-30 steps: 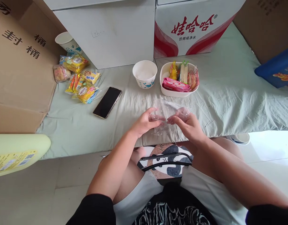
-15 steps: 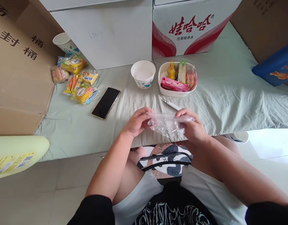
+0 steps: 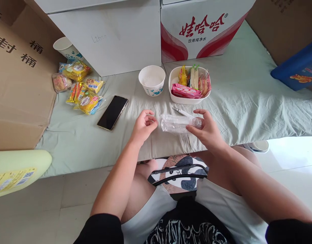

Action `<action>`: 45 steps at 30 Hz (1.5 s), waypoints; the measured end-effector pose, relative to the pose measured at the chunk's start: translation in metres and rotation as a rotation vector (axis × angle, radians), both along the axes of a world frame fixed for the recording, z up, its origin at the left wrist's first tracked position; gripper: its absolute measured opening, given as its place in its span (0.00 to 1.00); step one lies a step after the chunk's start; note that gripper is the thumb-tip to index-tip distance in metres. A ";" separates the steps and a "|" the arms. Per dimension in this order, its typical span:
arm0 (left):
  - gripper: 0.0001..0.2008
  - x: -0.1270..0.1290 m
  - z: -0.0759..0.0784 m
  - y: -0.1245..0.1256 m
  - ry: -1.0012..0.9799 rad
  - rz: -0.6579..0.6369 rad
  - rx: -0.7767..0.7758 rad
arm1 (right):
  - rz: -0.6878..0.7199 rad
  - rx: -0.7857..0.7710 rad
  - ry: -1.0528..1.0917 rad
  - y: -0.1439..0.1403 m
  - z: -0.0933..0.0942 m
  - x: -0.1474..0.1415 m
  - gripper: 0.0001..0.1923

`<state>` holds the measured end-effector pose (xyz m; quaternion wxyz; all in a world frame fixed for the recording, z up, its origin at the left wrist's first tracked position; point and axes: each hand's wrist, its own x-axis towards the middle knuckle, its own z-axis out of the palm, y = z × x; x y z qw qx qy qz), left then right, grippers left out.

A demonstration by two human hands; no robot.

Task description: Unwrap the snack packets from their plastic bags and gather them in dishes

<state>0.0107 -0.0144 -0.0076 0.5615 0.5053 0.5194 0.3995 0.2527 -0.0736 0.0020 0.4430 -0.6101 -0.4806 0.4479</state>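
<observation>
We see a black top [image 3: 185, 208] whose front carries a print [image 3: 187, 232] in pale, whitish lines, thin and looping, tangled like scrawled lettering and partly cut off at the bottom edge. Its left sleeve [image 3: 102, 228] and right sleeve [image 3: 289, 232] are plain black, short and fairly loose, with smooth, straight hems. Below the top we find light shorts [image 3: 229, 210], white to pale grey, wide in the leg and softly creased, with legs that end above the knees. The left hand [image 3: 142, 128] and right hand [image 3: 209, 132] are bare, as are both forearms.
</observation>
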 end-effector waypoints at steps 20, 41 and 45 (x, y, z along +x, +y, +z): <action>0.14 0.035 0.003 -0.034 -0.047 -0.286 0.064 | -0.036 0.324 -0.175 -0.006 -0.010 -0.014 0.21; 0.02 -0.003 0.011 0.003 -0.035 -0.001 0.037 | 0.106 0.420 -0.939 0.147 0.109 -0.079 0.11; 0.03 -0.006 0.016 0.003 -0.072 0.003 -0.016 | 0.434 0.126 -1.116 0.225 0.080 -0.131 0.04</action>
